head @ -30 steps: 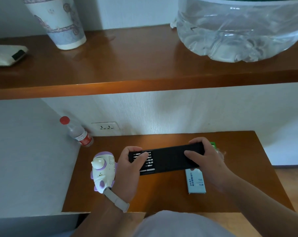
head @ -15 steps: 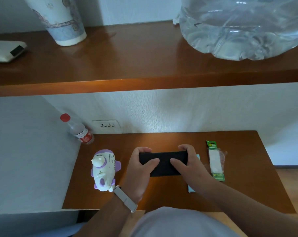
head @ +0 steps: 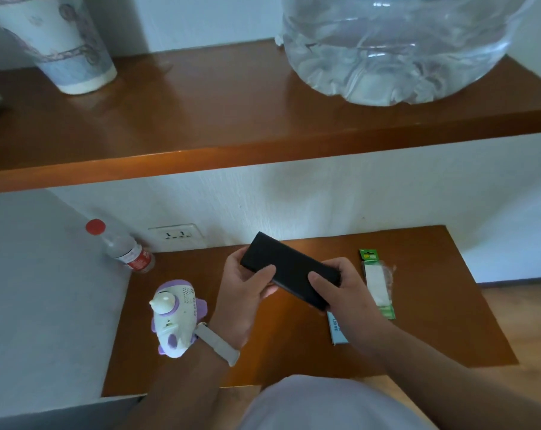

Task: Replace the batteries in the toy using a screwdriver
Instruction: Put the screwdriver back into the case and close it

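Left hand (head: 247, 293) and right hand (head: 340, 293) are gripping the closed black case (head: 289, 270) above the counter (head: 433, 321); toy (head: 176, 318) lying at 9 o'clock, battery pack (head: 377, 283) at 3 o'clock

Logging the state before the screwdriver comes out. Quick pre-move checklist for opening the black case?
1. Black rectangular screwdriver case held in both hands: ok, left hand at its far end, right hand at its near end.
2. Case open, bits reachable: not ok, it looks closed and tilted above the table.
3. White and purple plastic toy within reach: ok, it lies on the brown wooden table beside the left wrist.
4. Green-edged battery pack present: ok, right of the hands; sealed or not, cannot tell.
5. Toy's battery cover and screw visible: cannot tell.
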Action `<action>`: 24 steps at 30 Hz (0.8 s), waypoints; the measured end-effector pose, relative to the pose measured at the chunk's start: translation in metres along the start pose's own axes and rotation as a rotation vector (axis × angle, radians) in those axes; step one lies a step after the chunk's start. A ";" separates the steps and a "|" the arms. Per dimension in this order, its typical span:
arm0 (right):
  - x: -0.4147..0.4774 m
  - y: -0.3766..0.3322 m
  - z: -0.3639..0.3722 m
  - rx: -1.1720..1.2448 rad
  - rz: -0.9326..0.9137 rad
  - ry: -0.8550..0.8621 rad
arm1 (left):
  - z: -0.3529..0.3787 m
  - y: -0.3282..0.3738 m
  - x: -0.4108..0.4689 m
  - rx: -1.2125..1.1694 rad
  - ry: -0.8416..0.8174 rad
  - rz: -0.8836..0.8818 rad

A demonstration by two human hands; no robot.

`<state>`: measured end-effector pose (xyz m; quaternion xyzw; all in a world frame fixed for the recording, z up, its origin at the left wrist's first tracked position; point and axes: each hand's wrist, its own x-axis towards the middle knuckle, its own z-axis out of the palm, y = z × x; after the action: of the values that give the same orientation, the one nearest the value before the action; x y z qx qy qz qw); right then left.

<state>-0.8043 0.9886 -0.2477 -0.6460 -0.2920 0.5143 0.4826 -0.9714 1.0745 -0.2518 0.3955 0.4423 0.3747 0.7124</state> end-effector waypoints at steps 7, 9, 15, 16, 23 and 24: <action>-0.004 0.021 -0.010 0.046 0.072 0.090 | 0.041 -0.035 -0.006 0.117 -0.078 -0.058; -0.004 0.026 -0.017 0.015 0.091 0.100 | 0.047 -0.042 -0.003 0.156 -0.081 -0.057; -0.009 0.042 -0.032 -0.142 0.121 0.111 | 0.063 -0.064 0.009 0.222 -0.081 -0.095; -0.009 0.046 -0.034 -0.132 0.136 0.107 | 0.063 -0.068 0.010 0.231 -0.077 -0.113; 0.004 0.091 -0.070 -0.233 0.187 0.182 | 0.050 -0.085 0.021 0.293 -0.064 -0.253; 0.008 0.100 -0.079 -0.279 0.203 0.257 | 0.047 -0.086 0.022 0.296 -0.068 -0.263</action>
<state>-0.7390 0.9333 -0.3430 -0.7929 -0.2302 0.4283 0.3673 -0.9052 1.0486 -0.3220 0.4471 0.5161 0.1958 0.7039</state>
